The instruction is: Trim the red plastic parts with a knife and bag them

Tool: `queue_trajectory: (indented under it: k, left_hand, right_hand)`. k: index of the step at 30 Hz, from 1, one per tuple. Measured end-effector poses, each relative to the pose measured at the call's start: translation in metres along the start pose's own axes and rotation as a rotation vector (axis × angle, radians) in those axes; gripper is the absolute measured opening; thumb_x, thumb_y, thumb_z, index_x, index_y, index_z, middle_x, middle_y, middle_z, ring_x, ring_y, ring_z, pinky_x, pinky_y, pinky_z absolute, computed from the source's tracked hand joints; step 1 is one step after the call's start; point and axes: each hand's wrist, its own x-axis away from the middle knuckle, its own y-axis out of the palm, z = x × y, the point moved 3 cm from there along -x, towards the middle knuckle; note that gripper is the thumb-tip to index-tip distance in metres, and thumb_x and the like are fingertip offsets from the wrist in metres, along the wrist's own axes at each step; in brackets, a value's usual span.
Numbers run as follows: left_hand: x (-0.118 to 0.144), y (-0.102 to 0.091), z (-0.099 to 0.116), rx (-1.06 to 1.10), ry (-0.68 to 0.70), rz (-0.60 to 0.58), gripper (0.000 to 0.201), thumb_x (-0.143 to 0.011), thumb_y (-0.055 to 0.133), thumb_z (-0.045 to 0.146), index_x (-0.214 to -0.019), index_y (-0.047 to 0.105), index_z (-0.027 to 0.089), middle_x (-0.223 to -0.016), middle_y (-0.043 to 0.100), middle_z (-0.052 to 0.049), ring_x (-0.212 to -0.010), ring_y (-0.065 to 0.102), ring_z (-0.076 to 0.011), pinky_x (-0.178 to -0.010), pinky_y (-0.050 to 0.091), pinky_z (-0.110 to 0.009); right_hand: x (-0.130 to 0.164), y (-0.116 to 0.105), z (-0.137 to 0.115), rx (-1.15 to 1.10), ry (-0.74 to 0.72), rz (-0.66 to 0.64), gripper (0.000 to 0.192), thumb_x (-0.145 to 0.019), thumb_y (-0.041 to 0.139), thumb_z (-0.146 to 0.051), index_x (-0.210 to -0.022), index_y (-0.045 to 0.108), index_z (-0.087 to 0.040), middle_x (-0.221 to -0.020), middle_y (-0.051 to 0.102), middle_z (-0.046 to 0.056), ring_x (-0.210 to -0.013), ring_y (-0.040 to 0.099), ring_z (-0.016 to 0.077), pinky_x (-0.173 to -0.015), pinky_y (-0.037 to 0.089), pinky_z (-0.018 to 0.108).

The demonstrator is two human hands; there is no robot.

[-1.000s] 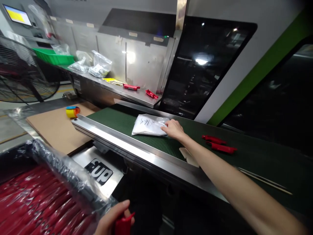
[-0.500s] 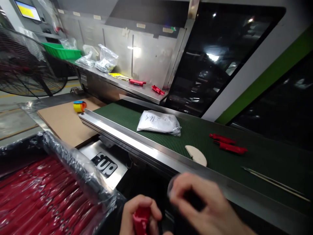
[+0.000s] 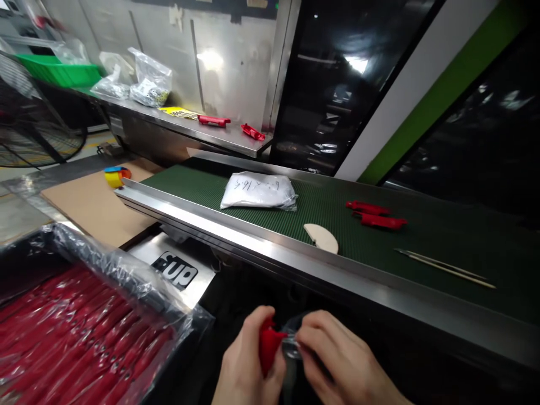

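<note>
Low at the near edge of the view, we see both hands meeting over one small piece. The left hand (image 3: 248, 365) is clenched around a red plastic part (image 3: 268, 346), thumb side up, with only the top of the part showing between the fingers. The right hand (image 3: 337, 360) pinches a small clear piece (image 3: 291, 343) against the right side of the red part; we cannot tell just what the clear piece is, as it is small and glossy.

To the near left we note a black crate (image 3: 25, 256) lined with clear plastic film (image 3: 122, 270) and filled with rows of red parts (image 3: 80, 332) lying flat. Beyond it lies a cardboard sheet (image 3: 84, 205) with a roll of yellow tape (image 3: 116, 176) at its far end.

Across the middle runs a green conveyor belt (image 3: 442, 236) with a steel rail (image 3: 253, 247) on its near side. On the belt we find a white bag (image 3: 258, 191) with handwriting on it, then, to its right, a pale half-round piece (image 3: 323, 238) close to the rail. Farther right lie two red parts (image 3: 373, 215) side by side, and two thin sticks (image 3: 447, 265).

On the far steel shelf (image 3: 185, 132) we see clear bags of small hardware (image 3: 147, 84), a green bin (image 3: 59, 72), and two more red pieces (image 3: 232, 125). A floor fan (image 3: 29, 124) stands at the far left.
</note>
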Motion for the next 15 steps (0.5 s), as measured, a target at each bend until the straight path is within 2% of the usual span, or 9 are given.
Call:
queue_trajectory:
  k: [2, 4, 7, 10, 11, 13, 14, 15]
  left_hand:
    - [-0.002, 0.0, 0.002, -0.123, 0.094, -0.052, 0.048, -0.088, 0.045, 0.014, -0.134, 0.038, 0.027, -0.101, 0.063, -0.006, -0.084, 0.065, -0.0191, -0.073, 0.055, -0.028]
    - [0.0, 0.003, 0.006, -0.228, 0.221, -0.117, 0.056, -0.088, 0.038, 0.009, -0.141, 0.031, 0.025, -0.097, 0.062, -0.008, -0.082, 0.063, -0.0211, -0.069, 0.055, -0.031]
    - [0.006, 0.007, 0.009, -0.303, 0.3, -0.121, 0.059, -0.088, 0.038, 0.006, -0.144, 0.028, 0.022, -0.09, 0.06, -0.008, -0.076, 0.06, -0.0215, -0.064, 0.053, -0.03]
    - [0.004, 0.01, 0.011, -0.266, 0.296, -0.102, 0.061, -0.085, 0.043, 0.006, -0.142, 0.03, 0.023, -0.095, 0.06, -0.009, -0.079, 0.06, -0.0221, -0.067, 0.051, -0.032]
    - [0.001, 0.01, 0.01, -0.199, 0.237, -0.119, 0.061, -0.083, 0.045, 0.006, -0.14, 0.033, 0.024, -0.098, 0.06, -0.008, -0.082, 0.06, -0.022, -0.07, 0.05, -0.032]
    - [-0.01, 0.009, 0.004, -0.014, 0.013, -0.167, 0.052, -0.078, 0.049, 0.006, -0.126, 0.044, 0.024, -0.097, 0.061, -0.005, -0.083, 0.06, -0.02, -0.074, 0.048, -0.031]
    - [-0.017, 0.008, 0.0, 0.072, -0.113, -0.19, 0.041, -0.077, 0.051, 0.007, -0.115, 0.05, 0.023, -0.092, 0.061, -0.002, -0.08, 0.059, -0.018, -0.072, 0.046, -0.029]
    - [-0.023, 0.007, -0.005, 0.134, -0.223, -0.204, 0.027, -0.078, 0.052, 0.01, -0.103, 0.053, 0.022, -0.085, 0.059, 0.0, -0.074, 0.057, -0.0158, -0.067, 0.044, -0.026]
  right_hand:
    - [-0.004, -0.004, -0.003, -0.043, 0.043, -0.032, 0.02, -0.089, 0.056, -0.021, -0.108, 0.055, -0.016, -0.09, 0.058, 0.008, -0.079, 0.059, 0.0187, -0.067, 0.054, 0.03]
    - [-0.006, -0.008, -0.006, -0.107, 0.102, -0.057, 0.021, -0.089, 0.06, -0.032, -0.104, 0.059, -0.017, -0.086, 0.06, 0.006, -0.076, 0.061, 0.0181, -0.065, 0.055, 0.029]
    - [-0.005, -0.014, -0.013, -0.194, 0.185, -0.03, 0.011, -0.093, 0.054, -0.027, -0.096, 0.062, -0.021, -0.078, 0.063, 0.001, -0.069, 0.062, 0.0149, -0.066, 0.055, 0.025]
    - [0.002, -0.024, -0.018, -0.244, 0.247, 0.051, 0.009, -0.091, 0.056, -0.022, -0.094, 0.063, -0.025, -0.08, 0.066, -0.001, -0.069, 0.065, 0.0132, -0.064, 0.056, 0.021]
    - [0.007, -0.031, -0.018, -0.227, 0.256, 0.118, 0.01, -0.091, 0.057, -0.02, -0.095, 0.063, -0.027, -0.084, 0.067, -0.001, -0.072, 0.066, 0.0134, -0.063, 0.057, 0.02]
    - [0.02, -0.047, -0.014, -0.145, 0.287, 0.306, 0.016, -0.088, 0.06, -0.019, -0.101, 0.063, -0.029, -0.094, 0.069, 0.0, -0.078, 0.068, 0.0155, -0.065, 0.059, 0.021]
    - [0.028, -0.056, -0.012, -0.08, 0.288, 0.404, 0.019, -0.087, 0.062, -0.019, -0.104, 0.064, -0.029, -0.098, 0.069, 0.001, -0.08, 0.069, 0.0171, -0.066, 0.06, 0.022]
    - [0.037, -0.063, -0.009, -0.008, 0.273, 0.447, 0.022, -0.085, 0.064, -0.019, -0.105, 0.065, -0.028, -0.101, 0.07, 0.002, -0.082, 0.07, 0.0189, -0.068, 0.061, 0.024]
